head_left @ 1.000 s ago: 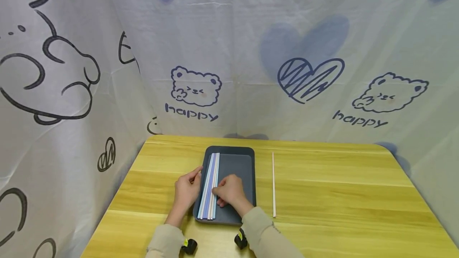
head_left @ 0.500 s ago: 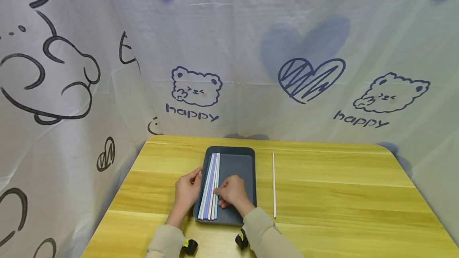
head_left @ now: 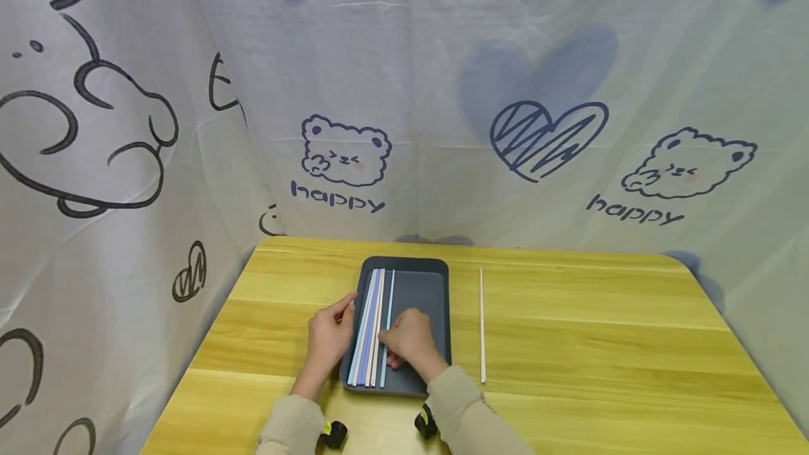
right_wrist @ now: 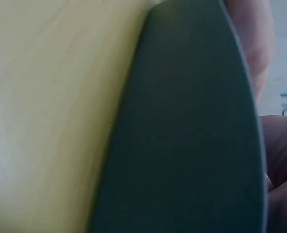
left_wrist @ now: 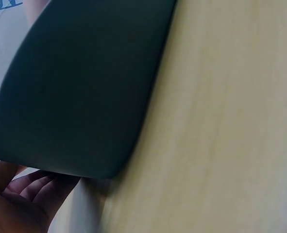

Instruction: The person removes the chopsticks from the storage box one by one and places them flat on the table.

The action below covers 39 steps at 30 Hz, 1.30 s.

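Several pastel chopsticks (head_left: pixel 368 328) lie side by side along the left of a dark grey tray (head_left: pixel 439 314), fanning wider toward the near end. One light blue chopstick (head_left: pixel 391 293) sits apart, to the right of that row. My left hand (head_left: pixel 330 332) holds the tray's left rim, and its fingers reach under the tray (left_wrist: pixel 85 97) in the left wrist view. My right hand (head_left: pixel 409 335) is inside the tray with curled fingers, its thumb and index pinching the light blue chopstick near its middle. The right wrist view shows mostly the tray's outer wall (right_wrist: pixel 182 126), hiding the contact.
A single pale pink chopstick (head_left: pixel 483 328) lies on the wooden table (head_left: pixel 600 343), right of the tray. Behind and to the left hangs a printed cloth (head_left: pixel 430 188). Black wrist cameras (head_left: pixel 426 421) sit close to the tray's near edge.
The light blue chopstick at the row's right edge has shifted right, leaving a gap. My right fingertips moved slightly right; the left hand stays on the rim.
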Motion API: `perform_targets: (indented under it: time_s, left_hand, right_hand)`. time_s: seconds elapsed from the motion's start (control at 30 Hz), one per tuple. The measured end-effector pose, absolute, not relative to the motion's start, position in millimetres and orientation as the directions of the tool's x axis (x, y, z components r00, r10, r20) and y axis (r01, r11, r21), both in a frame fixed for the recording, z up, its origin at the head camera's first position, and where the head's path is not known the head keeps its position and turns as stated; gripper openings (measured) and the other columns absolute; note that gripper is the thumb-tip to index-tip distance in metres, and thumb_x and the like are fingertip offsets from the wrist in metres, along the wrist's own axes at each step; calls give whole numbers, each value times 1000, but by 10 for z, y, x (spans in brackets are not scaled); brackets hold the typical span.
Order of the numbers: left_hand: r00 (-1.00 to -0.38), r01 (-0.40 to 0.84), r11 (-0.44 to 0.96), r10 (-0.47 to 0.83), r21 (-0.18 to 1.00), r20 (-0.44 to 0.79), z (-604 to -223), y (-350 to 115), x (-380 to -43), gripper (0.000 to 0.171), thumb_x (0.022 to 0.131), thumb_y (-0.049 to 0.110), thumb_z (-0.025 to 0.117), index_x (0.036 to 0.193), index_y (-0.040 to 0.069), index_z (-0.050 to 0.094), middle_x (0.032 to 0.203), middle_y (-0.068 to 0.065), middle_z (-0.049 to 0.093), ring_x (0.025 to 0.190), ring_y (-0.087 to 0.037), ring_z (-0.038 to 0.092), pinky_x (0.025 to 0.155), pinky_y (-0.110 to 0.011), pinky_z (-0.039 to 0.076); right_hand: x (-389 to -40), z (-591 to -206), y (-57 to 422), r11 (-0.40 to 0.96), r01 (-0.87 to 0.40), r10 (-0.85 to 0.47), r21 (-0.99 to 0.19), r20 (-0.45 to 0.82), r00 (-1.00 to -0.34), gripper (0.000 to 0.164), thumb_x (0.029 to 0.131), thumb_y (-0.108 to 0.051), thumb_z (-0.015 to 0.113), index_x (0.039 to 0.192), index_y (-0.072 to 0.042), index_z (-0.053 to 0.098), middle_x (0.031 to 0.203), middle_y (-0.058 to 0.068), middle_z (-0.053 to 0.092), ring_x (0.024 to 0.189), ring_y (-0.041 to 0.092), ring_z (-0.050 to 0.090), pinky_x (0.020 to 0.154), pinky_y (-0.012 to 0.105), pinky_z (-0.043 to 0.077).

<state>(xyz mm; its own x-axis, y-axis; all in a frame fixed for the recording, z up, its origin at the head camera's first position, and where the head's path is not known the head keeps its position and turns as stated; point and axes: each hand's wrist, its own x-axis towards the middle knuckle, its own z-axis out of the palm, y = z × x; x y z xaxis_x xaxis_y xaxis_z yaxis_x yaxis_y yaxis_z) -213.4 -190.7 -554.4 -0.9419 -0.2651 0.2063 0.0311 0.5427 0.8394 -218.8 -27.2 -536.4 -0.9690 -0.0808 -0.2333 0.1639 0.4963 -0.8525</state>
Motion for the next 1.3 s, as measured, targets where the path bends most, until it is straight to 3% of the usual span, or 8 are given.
perform_targets:
  time_s: [0.2, 0.5, 0.73, 0.97, 1.13, 1.3]
  left_hand:
    - [-947, 15, 542, -262, 840, 187, -5536, -1908, -2134, 29, 103, 7, 64, 129, 8, 77, 111, -19, 80, 83, -18, 73, 62, -20, 53]
    - [-948, -4, 542, -269, 840, 169, -5555, -1914, -2146, 29, 103, 9, 63, 130, 9, 76, 113, -18, 80, 93, -25, 77, 68, -20, 55]
    - [-947, -4, 535, -274, 845, 169, -5553, -1910, -2147, 29, 103, 9, 63, 130, 9, 76, 113, -18, 79, 91, -24, 77, 66, -19, 54]
    - [-941, 9, 539, -281, 842, 189, -5553, -1896, -2146, 29, 102, 7, 64, 127, 8, 77, 112, -19, 80, 92, -27, 78, 66, -21, 56]
    - [-941, 3, 547, -282, 837, 187, -5557, -1893, -2146, 29, 102, 8, 64, 127, 9, 77, 112, -18, 80, 93, -28, 78, 68, -21, 55]
    - [-944, -11, 538, -284, 843, 169, -5546, -1898, -2140, 29, 103, 9, 64, 129, 10, 77, 114, -18, 79, 91, -26, 76, 65, -20, 54]
  right_hand:
    - [-2192, -5397, -312, 643, 72, -73, -763, -155, -985, 46, 86, -12, 80, 48, -11, 54, 37, 3, 54, 28, 10, 52, 34, 30, 47]
    - [-2221, -5376, -240, 622, 89, -98, -778, -191, -977, 43, 85, -18, 80, 50, -10, 57, 39, 3, 55, 29, 9, 52, 34, 30, 47]
    - [-2246, -5331, -153, 566, 97, -103, -819, -187, -977, 42, 83, -17, 75, 49, -16, 50, 38, -1, 52, 31, 10, 53, 36, 31, 49]
    - [-2264, -5316, -67, 507, 96, -88, -857, -162, -983, 32, 81, -15, 71, 55, -16, 52, 41, -3, 53, 33, 8, 54, 38, 30, 50]
    - [-2264, -5315, 8, 409, 131, -105, -903, -189, -976, 16, 84, -16, 72, 71, -8, 67, 50, -1, 58, 37, 8, 57, 43, 33, 55]
    - [-2254, -5303, 62, 323, 164, -124, -932, -213, -969, 14, 85, -14, 72, 84, -1, 73, 59, 2, 62, 43, 9, 60, 48, 35, 59]
